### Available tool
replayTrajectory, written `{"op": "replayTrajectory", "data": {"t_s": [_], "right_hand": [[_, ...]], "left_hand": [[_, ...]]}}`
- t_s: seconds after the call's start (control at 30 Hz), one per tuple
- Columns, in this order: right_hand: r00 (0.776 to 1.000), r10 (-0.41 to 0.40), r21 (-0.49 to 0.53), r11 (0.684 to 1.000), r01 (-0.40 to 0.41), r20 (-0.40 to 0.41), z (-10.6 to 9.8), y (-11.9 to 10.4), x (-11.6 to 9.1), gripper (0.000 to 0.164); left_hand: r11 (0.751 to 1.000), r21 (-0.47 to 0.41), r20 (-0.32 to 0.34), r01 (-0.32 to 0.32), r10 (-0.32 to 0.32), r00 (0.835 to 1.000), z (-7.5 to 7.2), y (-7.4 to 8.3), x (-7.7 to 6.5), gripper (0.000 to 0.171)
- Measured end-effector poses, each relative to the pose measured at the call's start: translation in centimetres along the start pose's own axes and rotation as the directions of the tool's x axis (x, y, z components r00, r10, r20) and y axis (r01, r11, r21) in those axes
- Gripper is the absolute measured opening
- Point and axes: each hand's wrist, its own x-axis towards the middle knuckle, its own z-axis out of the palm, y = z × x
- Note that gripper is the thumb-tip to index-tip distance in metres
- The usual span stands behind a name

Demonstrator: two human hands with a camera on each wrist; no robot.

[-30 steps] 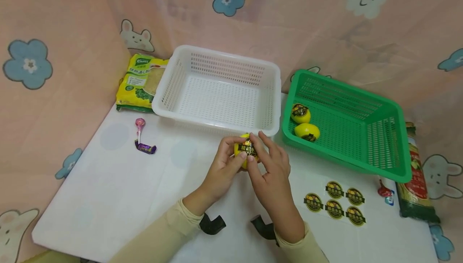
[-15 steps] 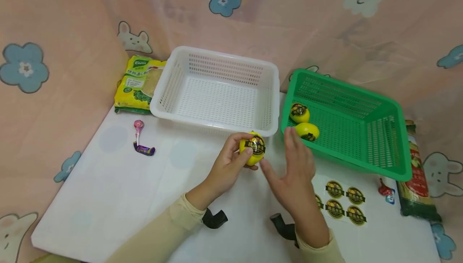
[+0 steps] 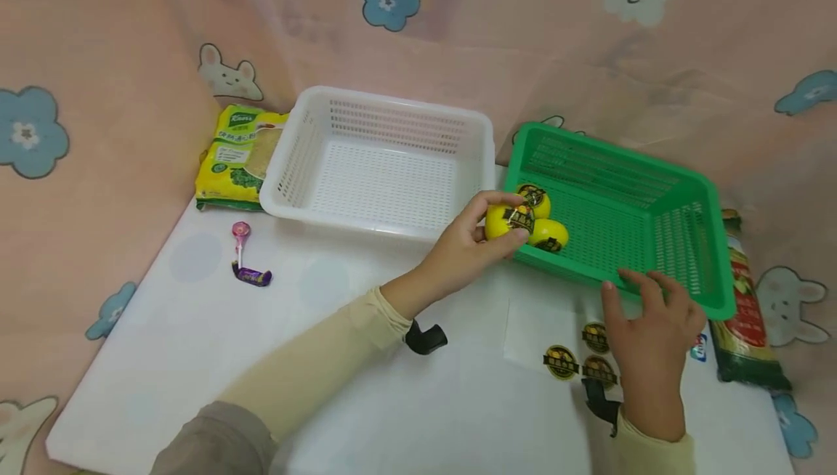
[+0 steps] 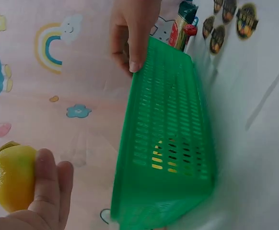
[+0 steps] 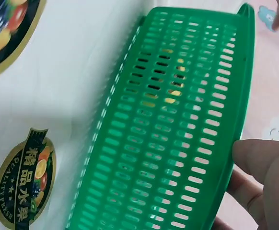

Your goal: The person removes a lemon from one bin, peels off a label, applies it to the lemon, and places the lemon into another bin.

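Observation:
My left hand pinches a yellow lemon with a round black-and-gold sticker on it. In the head view the lemon shows over the left end of the green plastic basket. Two more stickered lemons, an upper one and a lower one, lie inside that basket. The left wrist view shows the held lemon beside the basket, clear of its rim. My right hand grips the basket's front rim, thumb outside and fingers over the inside. Fruit stickers lie on the table, partly hidden by the right hand.
A white basket stands left of the green one. Beside it are a yellow Knorr bag, a pink lollipop and a purple-wrapped candy. A red-and-green packet lies at the right. A patterned pink cloth hangs behind.
My right hand has let go of the lemon and moved right to the green basket's front rim. The left hand has carried the lemon up and right to the basket's left end.

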Motion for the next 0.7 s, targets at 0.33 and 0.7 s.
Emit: {"op": "replayTrajectory", "data": {"t_s": [0.33, 0.7], "right_hand": [[0.995, -0.054, 0.020, 0.998, 0.056, -0.078, -0.5, 0.1, 0.3, 0.034], [0.997, -0.051, 0.024, 0.998, 0.052, -0.062, -1.0, 0.2, 0.1, 0.033]], "left_hand": [[0.773, 0.633, 0.194, -0.044, -0.104, 0.976, 4.8, 0.0, 8.9, 0.058], [0.663, 0.740, 0.139, 0.112, -0.314, 0.939, 9.0, -1.6, 11.7, 0.062]]}}
